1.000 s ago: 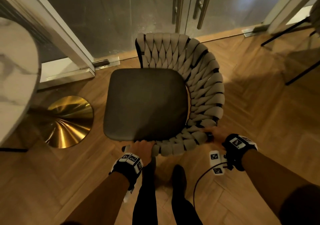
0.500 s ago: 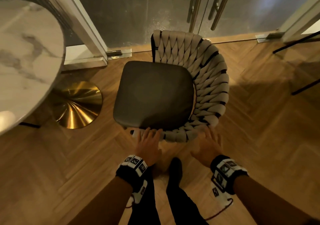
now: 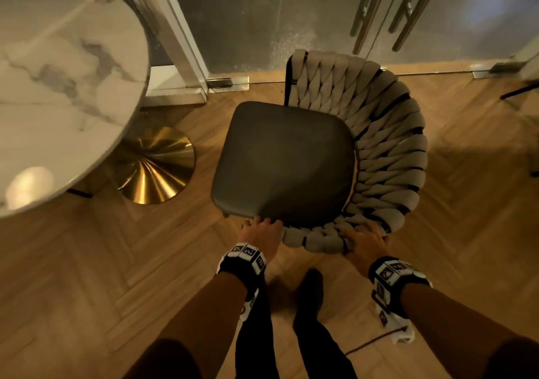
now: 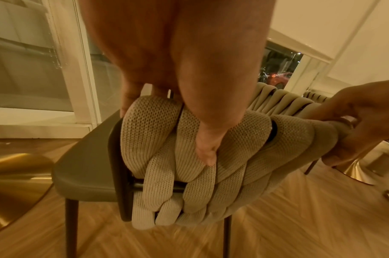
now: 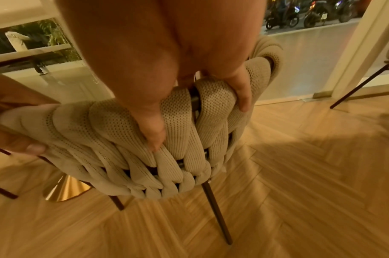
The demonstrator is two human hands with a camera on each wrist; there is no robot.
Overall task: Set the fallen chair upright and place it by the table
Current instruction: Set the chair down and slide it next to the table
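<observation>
The chair point(image 3: 283, 160) stands upright on its legs, with a dark seat and a curved backrest of woven beige bands point(image 3: 388, 145). Its open side faces the round marble table point(image 3: 58, 87) to the left. My left hand point(image 3: 261, 234) grips the near end of the woven backrest point(image 4: 178, 148), thumb on the outside, fingers curled over the top. My right hand point(image 3: 363, 240) grips the same rim a little further right, fingers wrapped over the bands point(image 5: 189, 122) and thumb pressed on the outside. In each wrist view the other hand shows at the frame's edge, holding the rim.
The table's gold cone base point(image 3: 154, 165) sits on the herringbone wood floor between table and chair. Glass doors with long handles point(image 3: 379, 8) run along the far side. Dark legs of another chair point(image 3: 519, 92) show at the right edge. My feet point(image 3: 309, 288) stand just behind the chair.
A second ago both hands held the backrest; half a second ago they were off it with spread fingers; now both grip the rim again. The view has shifted so the table shows more.
</observation>
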